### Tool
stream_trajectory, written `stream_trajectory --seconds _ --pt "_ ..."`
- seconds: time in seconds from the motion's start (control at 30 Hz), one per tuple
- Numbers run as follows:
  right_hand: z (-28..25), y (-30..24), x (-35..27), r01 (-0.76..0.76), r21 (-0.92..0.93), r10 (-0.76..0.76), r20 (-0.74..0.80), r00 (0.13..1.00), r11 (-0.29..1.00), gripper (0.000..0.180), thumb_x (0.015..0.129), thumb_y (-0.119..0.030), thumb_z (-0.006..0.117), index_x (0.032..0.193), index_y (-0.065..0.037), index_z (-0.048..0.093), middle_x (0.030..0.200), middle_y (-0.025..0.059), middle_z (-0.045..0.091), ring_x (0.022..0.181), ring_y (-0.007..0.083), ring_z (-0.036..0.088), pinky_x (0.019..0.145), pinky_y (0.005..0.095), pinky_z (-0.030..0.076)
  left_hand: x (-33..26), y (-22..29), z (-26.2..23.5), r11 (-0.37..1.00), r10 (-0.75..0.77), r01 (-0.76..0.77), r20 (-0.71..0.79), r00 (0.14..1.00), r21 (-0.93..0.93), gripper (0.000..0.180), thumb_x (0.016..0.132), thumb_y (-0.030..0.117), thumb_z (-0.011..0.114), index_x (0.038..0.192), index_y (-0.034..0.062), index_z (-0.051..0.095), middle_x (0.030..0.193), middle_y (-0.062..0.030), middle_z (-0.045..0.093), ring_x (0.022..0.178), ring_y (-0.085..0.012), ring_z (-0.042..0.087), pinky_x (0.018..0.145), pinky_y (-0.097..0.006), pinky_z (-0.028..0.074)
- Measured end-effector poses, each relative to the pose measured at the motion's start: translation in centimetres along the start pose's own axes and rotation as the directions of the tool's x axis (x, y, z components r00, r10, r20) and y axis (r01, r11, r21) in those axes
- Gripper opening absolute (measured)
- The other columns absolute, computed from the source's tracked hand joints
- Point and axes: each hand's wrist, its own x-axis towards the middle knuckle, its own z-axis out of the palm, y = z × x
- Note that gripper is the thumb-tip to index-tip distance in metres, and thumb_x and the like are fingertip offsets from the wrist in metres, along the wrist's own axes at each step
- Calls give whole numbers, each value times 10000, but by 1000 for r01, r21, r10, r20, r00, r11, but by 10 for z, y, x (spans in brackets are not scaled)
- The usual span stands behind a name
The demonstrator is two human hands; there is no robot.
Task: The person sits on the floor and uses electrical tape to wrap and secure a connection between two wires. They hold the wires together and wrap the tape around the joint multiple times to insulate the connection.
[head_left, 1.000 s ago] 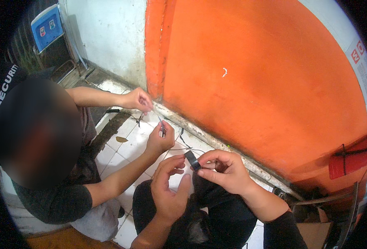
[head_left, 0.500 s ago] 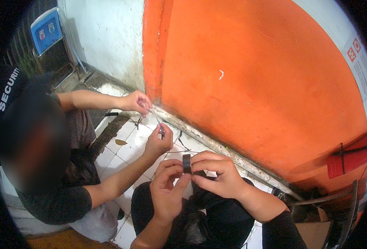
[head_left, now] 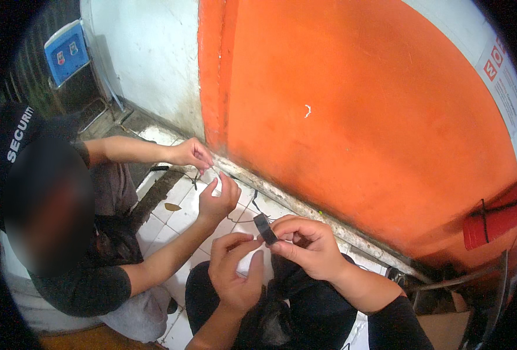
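A small roll of black tape [head_left: 265, 228], tilted and seen nearly edge-on, is pinched between the thumb and fingers of my right hand [head_left: 308, 245]. Close by on its left is my left hand [head_left: 238, 271], its thumb and fingers curved but apart, with nothing visible between them. The left index fingertip lies at the roll's edge; whether it touches cannot be made out. Both hands are above my dark-clothed lap [head_left: 317, 303].
At the left, a seated person in a dark cap stretches a thin strand between both hands [head_left: 214, 175]. Black cables [head_left: 257, 204] and a dry leaf [head_left: 172, 207] lie on white floor tiles. An orange wall [head_left: 352, 128] stands ahead; cardboard [head_left: 445, 329] sits lower right.
The tape roll has tilted over in my right hand. My left fingers have opened off it and dropped slightly. The other person's nearer hand has turned and shifted slightly left.
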Motion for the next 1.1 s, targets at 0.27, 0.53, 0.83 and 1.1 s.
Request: stream_trajectory --seconds 0.27,0.53,0.83,1.1 --pt "-10 5 10 121 57 -123 27 992 991 165 912 64 631 1071 25 610 1110 163 654 1008 206 647 873 321 511 -143 -118 -114 771 -599 500 184 779 394 203 876 121 629 1037 7 678 1105 -165 672 1021 -312 614 892 -405 483" --pt "-8 5 28 137 69 -141 57 988 988 163 909 4 662 1067 37 636 1086 110 636 1035 188 611 927 340 480 -210 -152 -159 457 -875 890 181 449 -2 355 928 212 611 1210 -3 603 1156 -154 656 1077 -295 607 909 -403 489" --pt "3 9 40 260 -165 -253 64 965 951 134 874 -58 715 983 7 671 967 98 678 899 197 647 832 332 509 -222 -151 -191 417 -905 902 142 400 115 420 970 265 592 1276 -21 617 1106 -142 682 1059 -290 628 879 -405 511" --pt "8 8 54 241 -70 -233 99 967 968 105 891 -23 695 982 22 667 1026 111 648 946 181 615 827 315 489 -213 -102 -189 471 -881 867 136 453 163 299 973 306 584 1059 53 718 912 -146 717 843 -298 677 752 -428 544"
